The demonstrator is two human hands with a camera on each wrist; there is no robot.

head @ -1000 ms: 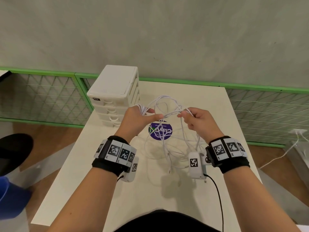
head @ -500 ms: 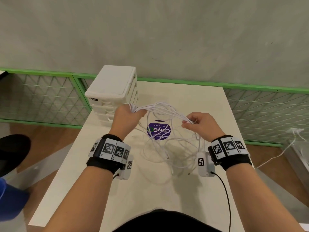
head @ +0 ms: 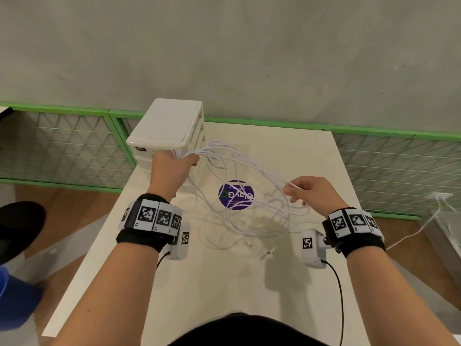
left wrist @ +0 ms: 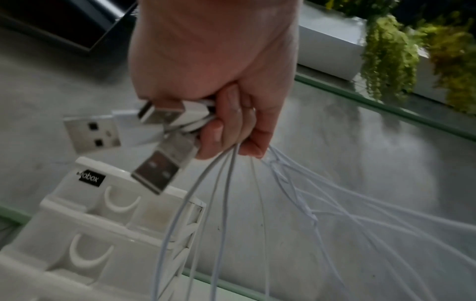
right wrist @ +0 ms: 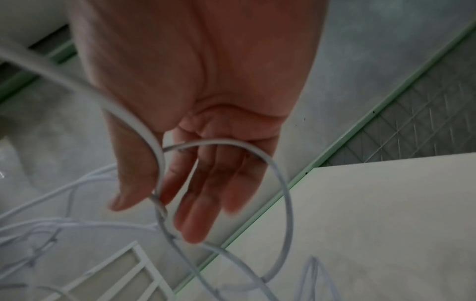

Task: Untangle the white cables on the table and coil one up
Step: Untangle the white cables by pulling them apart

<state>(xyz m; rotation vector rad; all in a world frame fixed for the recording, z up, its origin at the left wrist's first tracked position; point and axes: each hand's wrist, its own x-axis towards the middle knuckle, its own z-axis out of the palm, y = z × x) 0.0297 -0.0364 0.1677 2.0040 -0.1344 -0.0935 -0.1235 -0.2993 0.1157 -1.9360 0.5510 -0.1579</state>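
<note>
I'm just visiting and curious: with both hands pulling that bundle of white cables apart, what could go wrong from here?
1. The left hand grips several USB plugs together, so pulling wider may tighten the crossings in the white cables instead of freeing them.
2. The right hand only pinches one loop loosely; it may slip from that grip.
3. The left hand works right beside the drawer box; strands might snag on it.

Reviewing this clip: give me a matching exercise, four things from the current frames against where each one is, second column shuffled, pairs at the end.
Things:
1. USB plugs
2. purple sticker
3. drawer unit
4. small cable ends

Places:
A. flat on the table, under the cables
B. table's far left corner
C. sticking out of the left hand
D. lying loose on the table between the wrists

Pairs: 1-C, 2-A, 3-B, 4-D
</note>
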